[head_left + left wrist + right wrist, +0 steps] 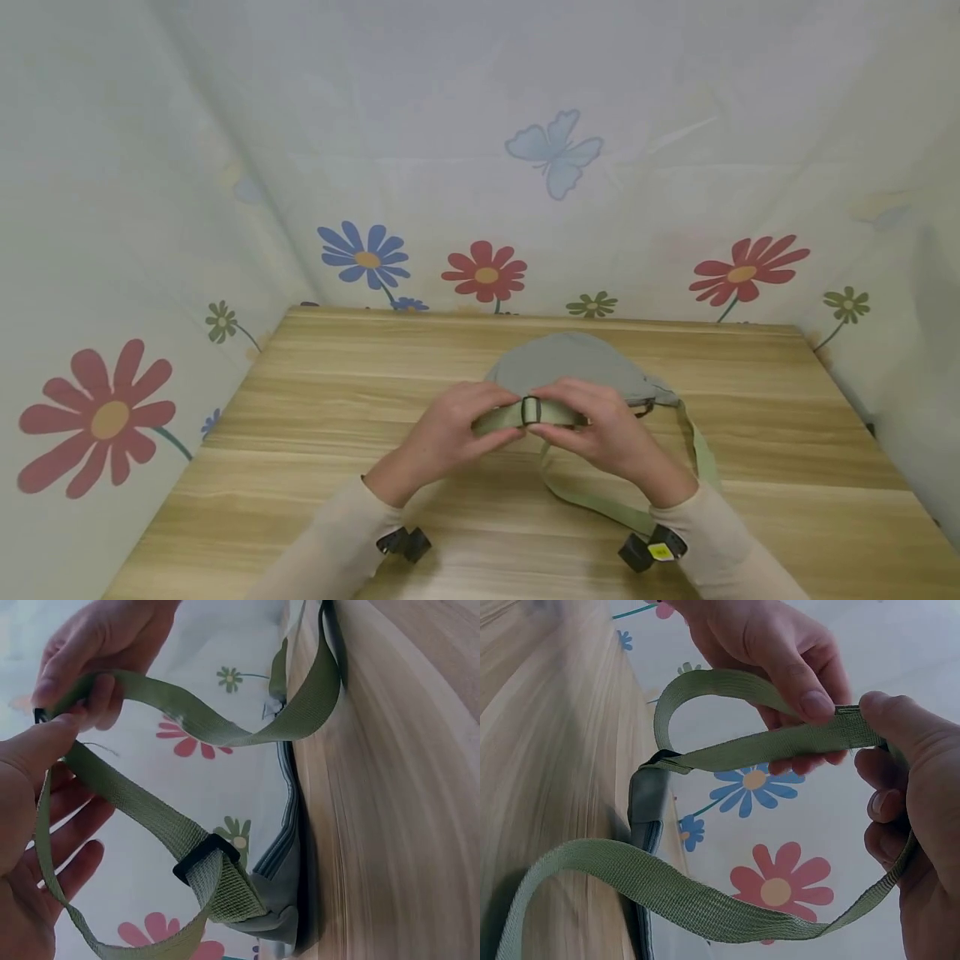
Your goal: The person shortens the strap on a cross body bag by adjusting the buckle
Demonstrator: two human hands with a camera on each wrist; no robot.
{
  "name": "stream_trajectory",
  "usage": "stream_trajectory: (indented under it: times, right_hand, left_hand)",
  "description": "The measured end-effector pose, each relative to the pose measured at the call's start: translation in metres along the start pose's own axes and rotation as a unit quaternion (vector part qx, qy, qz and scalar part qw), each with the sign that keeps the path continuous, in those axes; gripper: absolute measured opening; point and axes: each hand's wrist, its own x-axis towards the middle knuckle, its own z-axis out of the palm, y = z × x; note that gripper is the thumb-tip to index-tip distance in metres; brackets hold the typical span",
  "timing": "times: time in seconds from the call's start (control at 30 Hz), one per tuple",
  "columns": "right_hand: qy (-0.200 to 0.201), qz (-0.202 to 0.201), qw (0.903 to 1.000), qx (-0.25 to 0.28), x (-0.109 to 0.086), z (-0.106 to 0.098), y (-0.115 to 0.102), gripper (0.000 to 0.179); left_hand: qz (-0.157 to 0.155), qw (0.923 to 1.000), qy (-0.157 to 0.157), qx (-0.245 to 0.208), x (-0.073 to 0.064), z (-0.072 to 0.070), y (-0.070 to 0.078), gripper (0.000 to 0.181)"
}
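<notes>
A grey waist bag [570, 358] lies on the wooden table, with its long green webbing strap [600, 502] looping toward the front. Above its near edge, my left hand [448, 423] pinches the strap just left of a small black slide buckle [531, 410]. From the other side, my right hand [611, 429] pinches the strap at the buckle's right edge, thumb below and fingers on top. The left wrist view shows a second black strap adjuster [206, 857] close to the bag's end. In the right wrist view, fingertips of both hands meet at the webbing [802, 742], partly hiding the buckle.
The wood-grain table [337, 358] extends around the bag. Behind it and at both sides hangs a pale curtain [420, 125] printed with flowers and a butterfly. Small black devices [651, 547] are strapped at both wrists.
</notes>
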Motion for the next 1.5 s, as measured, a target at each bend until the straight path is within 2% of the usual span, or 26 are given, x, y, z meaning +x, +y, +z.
stream_trajectory:
  times: [0.13, 0.37, 0.6, 0.83, 1.1, 1.27, 1.5]
  right_hand:
    - [-0.011, 0.003, 0.9999, -0.005, -0.002, -0.005, 0.000, 0.032]
    - [-0.014, -0.011, 0.9990, -0.042, -0.009, -0.016, 0.003, 0.029]
    - [-0.012, -0.015, 0.9994, -0.030, -0.008, -0.012, 0.002, 0.028]
    - [-0.005, -0.005, 0.9998, -0.019, -0.007, -0.007, 0.001, 0.028]
    - [-0.010, -0.005, 0.9998, -0.014, -0.005, -0.006, 0.000, 0.023]
    - [-0.013, -0.010, 0.9997, -0.017, -0.002, -0.005, -0.001, 0.023]
    - [-0.016, -0.030, 0.9991, -0.024, 0.002, 0.004, 0.000, 0.030]
  left_hand:
    - [-0.014, 0.9998, 0.002, -0.015, -0.001, -0.006, 0.001, 0.031]
    - [-0.039, 0.9990, 0.000, -0.019, -0.011, -0.016, -0.004, 0.033]
    - [-0.029, 0.9984, 0.020, -0.046, -0.011, -0.012, -0.004, 0.046]
    - [-0.024, 0.9924, 0.029, -0.117, -0.008, -0.010, -0.005, 0.039]
    - [-0.060, 0.9841, 0.028, -0.165, -0.007, -0.008, -0.004, 0.037]
    - [-0.079, 0.9812, 0.021, -0.175, -0.006, -0.008, -0.002, 0.035]
    - [-0.087, 0.9802, 0.011, -0.177, -0.004, -0.005, 0.001, 0.030]
